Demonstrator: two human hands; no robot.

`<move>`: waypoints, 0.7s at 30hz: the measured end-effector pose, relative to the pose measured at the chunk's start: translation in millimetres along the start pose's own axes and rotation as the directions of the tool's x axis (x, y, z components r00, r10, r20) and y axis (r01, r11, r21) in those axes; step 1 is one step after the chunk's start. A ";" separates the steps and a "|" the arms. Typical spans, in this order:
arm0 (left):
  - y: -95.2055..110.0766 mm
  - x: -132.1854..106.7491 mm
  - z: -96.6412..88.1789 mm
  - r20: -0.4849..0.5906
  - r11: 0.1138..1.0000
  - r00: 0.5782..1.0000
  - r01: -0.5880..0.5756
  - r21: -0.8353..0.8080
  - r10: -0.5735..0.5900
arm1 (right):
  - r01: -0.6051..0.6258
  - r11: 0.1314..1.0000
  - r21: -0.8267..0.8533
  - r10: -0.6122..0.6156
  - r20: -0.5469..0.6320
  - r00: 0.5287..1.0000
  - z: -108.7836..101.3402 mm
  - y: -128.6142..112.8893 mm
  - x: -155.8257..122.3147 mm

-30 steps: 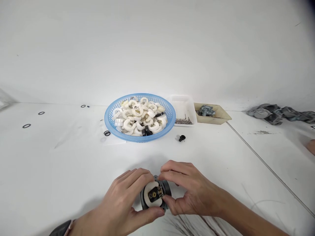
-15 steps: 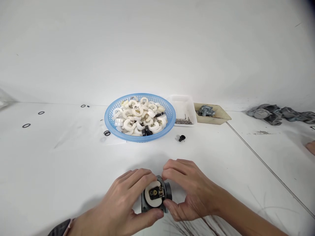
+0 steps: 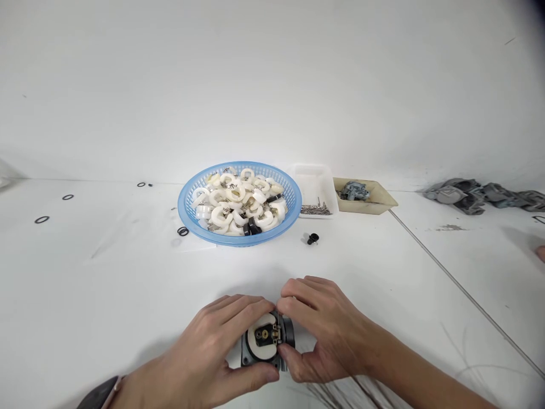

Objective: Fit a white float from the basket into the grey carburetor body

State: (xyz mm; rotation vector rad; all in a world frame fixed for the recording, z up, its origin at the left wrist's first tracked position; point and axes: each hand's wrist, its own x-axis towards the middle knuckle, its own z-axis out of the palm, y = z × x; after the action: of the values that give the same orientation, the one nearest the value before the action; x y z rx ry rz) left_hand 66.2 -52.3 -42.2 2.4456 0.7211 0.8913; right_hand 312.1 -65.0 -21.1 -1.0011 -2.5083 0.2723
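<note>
Both of my hands hold a small dark grey carburetor body [image 3: 267, 339] low in the middle of the white table. A white ring-shaped float with brass parts at its centre sits on top of it. My left hand [image 3: 213, 358] wraps its left side, thumb under the front edge. My right hand [image 3: 327, 332] pinches its right side with fingers and thumb closed on it. A blue basket [image 3: 187, 213] full of several white ring-shaped floats stands behind them.
A white tray [image 3: 317, 184] with small metal pins and a tan tray [image 3: 381, 199] with a grey metal part stand right of the basket. A small black cap [image 3: 313, 238] lies in front. Black O-rings [image 3: 41, 219] lie at left. Grey castings [image 3: 468, 196] lie far right, near another person's fingertip [image 3: 540, 253].
The carburetor body has tilted and shifted slightly left and down in my hands. My right fingers have moved closer over its top edge.
</note>
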 end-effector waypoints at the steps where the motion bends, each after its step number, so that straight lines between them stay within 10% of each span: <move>1: -0.3 -0.4 0.1 0.001 1.000 1.000 -0.001 0.003 0.001 | -0.003 1.000 -0.006 0.003 0.006 1.000 -0.5 -0.5 0.2; 21: 6.3 -0.6 -11.2 0.033 0.982 0.993 -0.115 0.150 0.111 | 0.135 0.987 -0.090 -0.151 -0.206 0.967 7.5 -5.2 -5.4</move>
State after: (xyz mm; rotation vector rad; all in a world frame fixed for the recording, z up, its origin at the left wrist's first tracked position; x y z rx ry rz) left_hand 60.1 -55.1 -31.2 2.6501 0.6689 0.8753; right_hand 309.0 -72.6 -27.7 -0.8239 -2.3949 0.0249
